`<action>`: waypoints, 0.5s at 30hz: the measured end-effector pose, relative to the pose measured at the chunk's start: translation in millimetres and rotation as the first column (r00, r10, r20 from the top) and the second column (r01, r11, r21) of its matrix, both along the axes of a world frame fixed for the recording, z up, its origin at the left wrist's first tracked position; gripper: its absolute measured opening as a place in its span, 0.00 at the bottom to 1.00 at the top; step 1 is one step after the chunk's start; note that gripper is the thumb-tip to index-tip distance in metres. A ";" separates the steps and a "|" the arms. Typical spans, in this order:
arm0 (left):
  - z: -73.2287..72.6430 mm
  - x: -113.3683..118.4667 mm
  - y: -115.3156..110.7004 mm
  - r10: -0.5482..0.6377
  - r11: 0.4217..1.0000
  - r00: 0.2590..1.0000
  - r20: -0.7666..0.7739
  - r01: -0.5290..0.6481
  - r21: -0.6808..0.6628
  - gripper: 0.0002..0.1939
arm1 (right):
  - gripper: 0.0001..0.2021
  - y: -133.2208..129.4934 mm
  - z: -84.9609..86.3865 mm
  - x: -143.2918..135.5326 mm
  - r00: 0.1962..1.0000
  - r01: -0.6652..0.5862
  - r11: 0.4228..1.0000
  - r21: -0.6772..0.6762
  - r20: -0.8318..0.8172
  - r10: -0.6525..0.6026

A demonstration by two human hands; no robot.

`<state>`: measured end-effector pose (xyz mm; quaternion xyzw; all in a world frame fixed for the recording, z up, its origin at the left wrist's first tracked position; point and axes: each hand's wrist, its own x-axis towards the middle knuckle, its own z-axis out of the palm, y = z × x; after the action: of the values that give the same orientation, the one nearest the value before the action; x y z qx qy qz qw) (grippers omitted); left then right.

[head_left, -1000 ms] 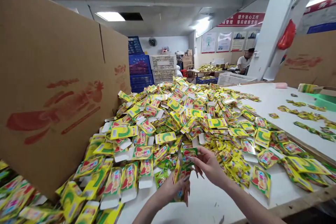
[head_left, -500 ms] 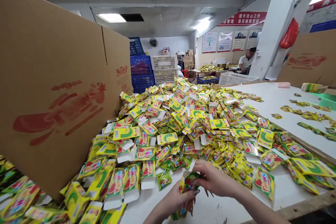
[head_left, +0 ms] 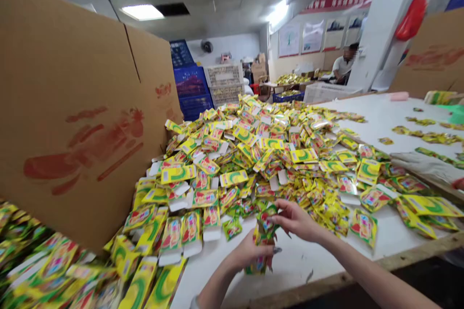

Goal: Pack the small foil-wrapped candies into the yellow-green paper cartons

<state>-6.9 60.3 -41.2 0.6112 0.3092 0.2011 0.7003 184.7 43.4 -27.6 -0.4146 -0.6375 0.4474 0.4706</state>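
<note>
At six o'clock on our worktop (head_left: 290,260), left hand (head_left: 250,253) clamps a small carton (head_left: 259,251); right hand (head_left: 295,219) pinches a sachet (head_left: 267,215) at its mouth; a loose pinch could drop it

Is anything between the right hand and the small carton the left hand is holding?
Nothing visible. The right hand pinches a green packet right at the top of the small carton, which the left hand grips.

carton wall (head_left: 72,106) left, packet heap (head_left: 261,154) ahead (dense)
</note>
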 end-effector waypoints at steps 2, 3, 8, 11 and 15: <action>5.9 5.3 -0.3 0.035 0.999 0.999 -0.012 -0.035 0.014 0.24 | 0.21 -3.2 -2.3 -1.8 0.995 0.041 0.998 -0.046 -0.084 -0.044; 7.0 7.9 1.2 0.042 0.999 0.999 -0.024 -0.042 0.012 0.24 | 0.21 -4.1 -3.1 -1.7 0.993 0.063 0.996 -0.062 -0.091 -0.069; 0.5 9.7 6.5 0.052 0.997 0.998 -0.044 -0.054 -0.054 0.25 | 0.14 -8.2 -2.2 5.1 0.982 0.077 0.992 0.100 0.165 -0.093; -4.9 7.2 3.3 -0.016 0.997 0.999 -0.028 0.013 -0.074 0.24 | 0.11 -12.3 5.1 10.5 0.936 -0.059 0.982 0.179 0.352 -0.008; -11.9 8.7 1.1 -0.136 0.990 0.990 -0.046 0.134 -0.042 0.22 | 0.07 -14.9 21.3 13.8 0.829 -0.234 0.968 0.096 0.540 0.147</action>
<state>1.8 61.4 -53.1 0.6216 0.2881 0.1323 0.7163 198.5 28.6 -6.3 -0.4174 -0.8138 0.3089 0.2610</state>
